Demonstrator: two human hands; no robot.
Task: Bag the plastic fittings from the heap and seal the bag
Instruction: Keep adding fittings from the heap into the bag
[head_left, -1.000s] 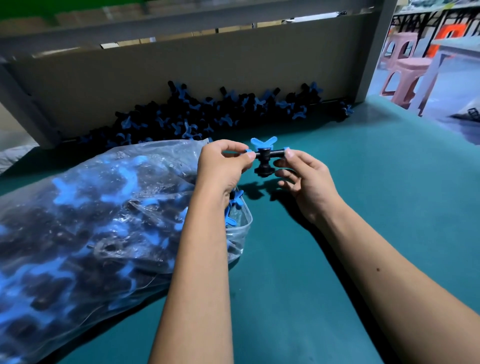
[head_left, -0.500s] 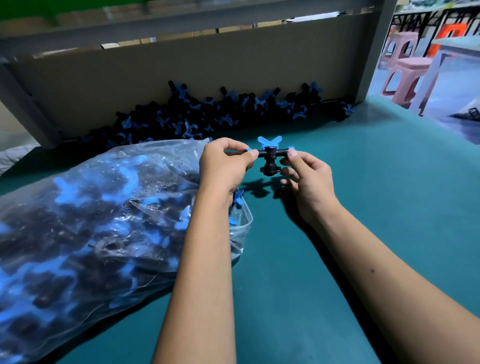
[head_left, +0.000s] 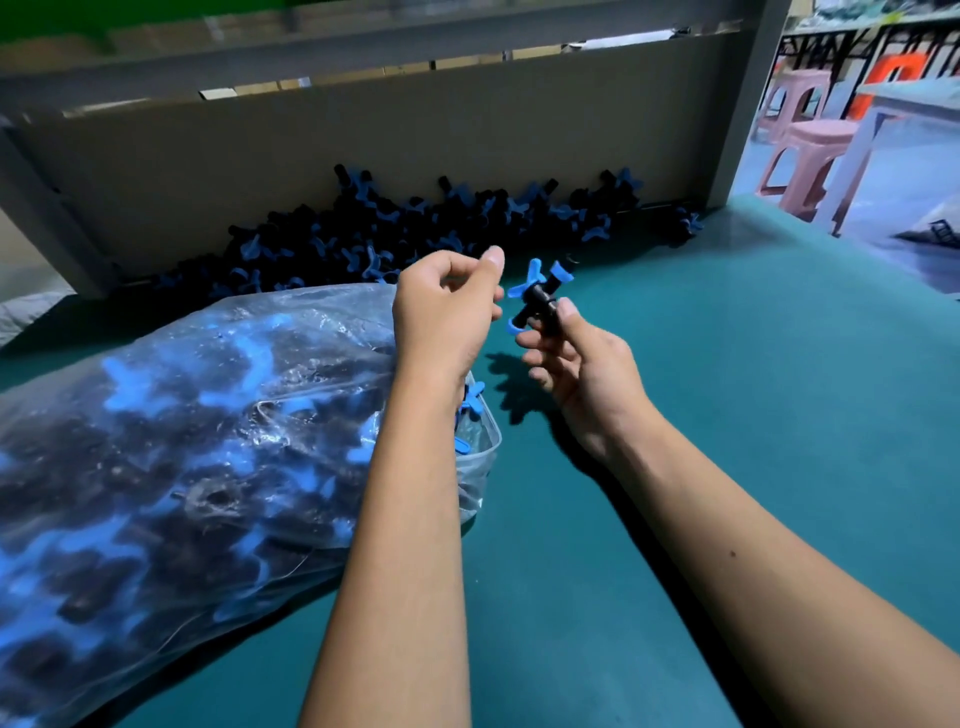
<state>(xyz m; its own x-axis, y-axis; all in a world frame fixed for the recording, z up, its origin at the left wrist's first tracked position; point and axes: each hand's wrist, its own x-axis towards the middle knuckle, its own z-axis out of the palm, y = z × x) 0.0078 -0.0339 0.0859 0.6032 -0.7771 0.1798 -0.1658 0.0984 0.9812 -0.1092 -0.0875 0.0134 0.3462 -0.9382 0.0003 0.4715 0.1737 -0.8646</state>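
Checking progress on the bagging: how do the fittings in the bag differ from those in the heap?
The bag lies near, its fittings blurred behind clear plastic; the heap lies loose against the back board. The bag's pile looks bigger than the heap. Both hold black-and-blue fittings.

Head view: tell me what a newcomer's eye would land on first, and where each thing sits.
First, the black-and-blue fitting held up mid-frame by the right hand, with the left hand curled and empty just beside it. Next, the bulging clear bag of fittings lying at the left on the teal table. Behind them, the heap lies along the cardboard wall.
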